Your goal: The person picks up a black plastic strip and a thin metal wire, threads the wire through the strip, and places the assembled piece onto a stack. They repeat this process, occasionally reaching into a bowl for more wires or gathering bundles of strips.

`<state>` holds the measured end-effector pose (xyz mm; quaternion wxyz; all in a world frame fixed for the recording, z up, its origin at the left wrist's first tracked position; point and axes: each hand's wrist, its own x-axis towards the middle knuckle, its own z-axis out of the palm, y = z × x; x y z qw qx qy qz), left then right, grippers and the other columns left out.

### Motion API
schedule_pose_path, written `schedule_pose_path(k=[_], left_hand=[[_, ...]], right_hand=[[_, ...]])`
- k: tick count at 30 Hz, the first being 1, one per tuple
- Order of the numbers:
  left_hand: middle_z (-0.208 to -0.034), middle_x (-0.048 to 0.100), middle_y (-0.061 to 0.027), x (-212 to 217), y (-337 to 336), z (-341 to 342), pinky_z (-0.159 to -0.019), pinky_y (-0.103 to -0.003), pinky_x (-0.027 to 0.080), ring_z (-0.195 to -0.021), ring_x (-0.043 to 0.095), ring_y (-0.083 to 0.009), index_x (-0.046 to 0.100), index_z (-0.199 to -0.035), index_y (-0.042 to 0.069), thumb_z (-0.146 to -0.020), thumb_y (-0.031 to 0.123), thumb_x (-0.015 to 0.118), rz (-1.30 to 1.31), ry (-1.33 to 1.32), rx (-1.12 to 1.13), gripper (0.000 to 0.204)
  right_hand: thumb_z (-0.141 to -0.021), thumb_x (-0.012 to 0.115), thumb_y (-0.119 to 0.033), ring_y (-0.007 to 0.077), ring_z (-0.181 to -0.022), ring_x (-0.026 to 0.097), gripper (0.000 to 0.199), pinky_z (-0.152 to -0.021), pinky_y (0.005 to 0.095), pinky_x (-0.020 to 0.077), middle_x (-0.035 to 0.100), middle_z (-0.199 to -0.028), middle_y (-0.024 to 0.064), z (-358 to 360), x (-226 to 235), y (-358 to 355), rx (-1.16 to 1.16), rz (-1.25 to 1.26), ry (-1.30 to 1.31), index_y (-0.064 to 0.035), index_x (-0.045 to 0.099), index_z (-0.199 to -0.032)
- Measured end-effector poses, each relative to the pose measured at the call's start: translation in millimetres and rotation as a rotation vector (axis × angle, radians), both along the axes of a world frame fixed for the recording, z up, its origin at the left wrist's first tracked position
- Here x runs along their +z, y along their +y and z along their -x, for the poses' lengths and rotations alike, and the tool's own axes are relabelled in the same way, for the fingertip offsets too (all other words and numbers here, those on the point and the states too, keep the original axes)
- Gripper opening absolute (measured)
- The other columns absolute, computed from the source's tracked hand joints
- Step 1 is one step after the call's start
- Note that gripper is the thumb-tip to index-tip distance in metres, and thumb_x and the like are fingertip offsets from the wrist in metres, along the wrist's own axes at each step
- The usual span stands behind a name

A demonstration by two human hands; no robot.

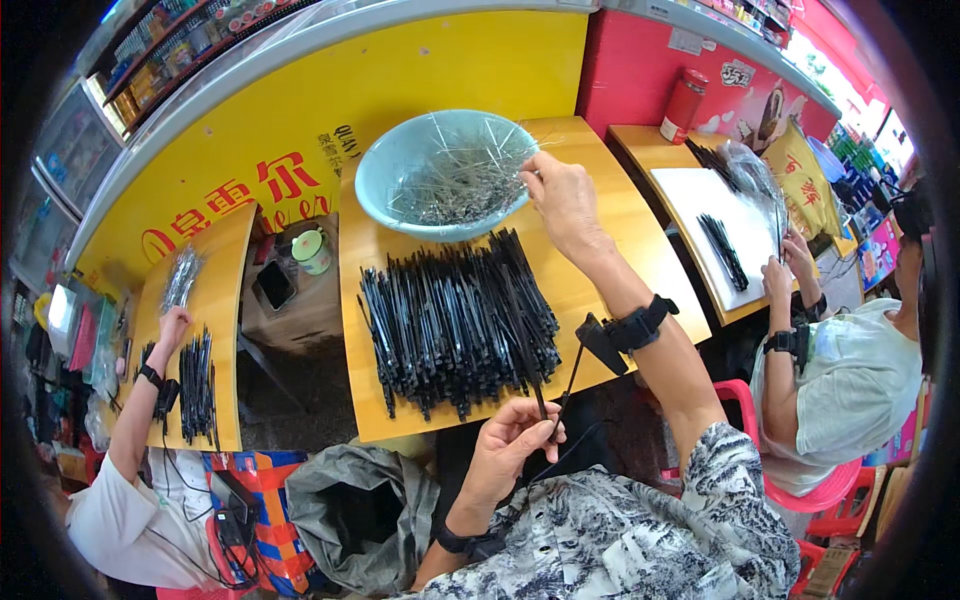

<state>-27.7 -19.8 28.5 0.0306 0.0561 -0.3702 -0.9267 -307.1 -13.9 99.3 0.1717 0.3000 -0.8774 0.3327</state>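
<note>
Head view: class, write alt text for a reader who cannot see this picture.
A person's right hand reaches into a pale blue bowl of thin metal pins, while the left hand pinches one black stick at the near edge of a wooden table. A large pile of black sticks covers the table. Two co-workers sit at similar tables on either side.

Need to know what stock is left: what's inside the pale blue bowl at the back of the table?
The pale blue bowl holds a tangled heap of thin metal pins. The right hand reaches over its rim. The bowl's bottom is covered by the heap.
</note>
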Motion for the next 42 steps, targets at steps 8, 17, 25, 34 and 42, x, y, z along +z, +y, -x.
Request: schedule_pose_path(k=[8, 17, 25, 34, 42], left_hand=[[-0.087, 0.06, -0.0113, -1, -9, -4, -0.055, -0.026, 0.048, -0.073, 0.059, -0.0175, 0.053, -0.099, 0.002, -0.085, 0.002, 0.054, -0.02, -0.021, 0.013, 0.014], [-0.082, 0.061, -0.0125, 2, -9, 2, -0.056, -0.026, 0.049, -0.065, 0.058, -0.0161, 0.055, -0.096, 0.0, -0.083, 0.001, 0.056, 0.033, -0.023, -0.132, 0.013], [-0.083, 0.061, -0.0124, -3, -10, 4, -0.056, -0.027, 0.051, -0.072, 0.06, -0.0169, 0.055, -0.097, -0.001, -0.083, -0.001, 0.055, 0.034, -0.047, -0.159, 0.015], [-0.083, 0.061, -0.0128, -4, -10, 7, -0.056, -0.027, 0.05, -0.068, 0.059, -0.0167, 0.055, -0.096, -0.001, -0.083, -0.002, 0.055, 0.014, -0.054, -0.164, 0.014], [-0.083, 0.06, -0.0129, -6, -11, 6, -0.057, -0.027, 0.05, -0.068, 0.059, -0.0164, 0.055, -0.096, 0.0, -0.083, -0.002, 0.054, 0.038, -0.053, -0.171, 0.013]], right_hand=[[-0.083, 0.056, -0.017, 0.0112, -0.052, 0.058, 0.02, -0.05, 0.0265, 0.0471, 0.062, -0.064, 0.0078, 13, 11, 32, 0.008, 0.293, -0.373, 0.0016, 0.062, -0.084], [-0.081, 0.061, -0.022, 0.0135, -0.064, 0.061, 0.03, -0.05, 0.0269, 0.0521, 0.062, -0.085, 0.0106, 31, -4, 36, 0.029, 0.372, -0.593, 0.0031, 0.057, -0.095], [-0.08, 0.051, -0.01, 0.0207, -0.073, 0.062, 0.023, -0.067, 0.0328, 0.0492, 0.062, -0.089, 0.0129, 59, 13, 30, -0.073, 0.375, -0.156, -0.0027, 0.057, -0.101], [-0.078, 0.062, -0.017, 0.0117, -0.067, 0.056, 0.021, -0.06, 0.0258, 0.0452, 0.063, -0.082, 0.0043, 45, 40, 26, 0.001, 0.058, 0.189, -0.0039, 0.063, -0.095], [-0.078, 0.064, -0.022, 0.0142, -0.063, 0.06, 0.021, -0.061, 0.0285, 0.0472, 0.064, -0.07, 0.0067, 67, 52, 34, 0.03, 0.39, -0.142, -0.002, 0.065, -0.085]])
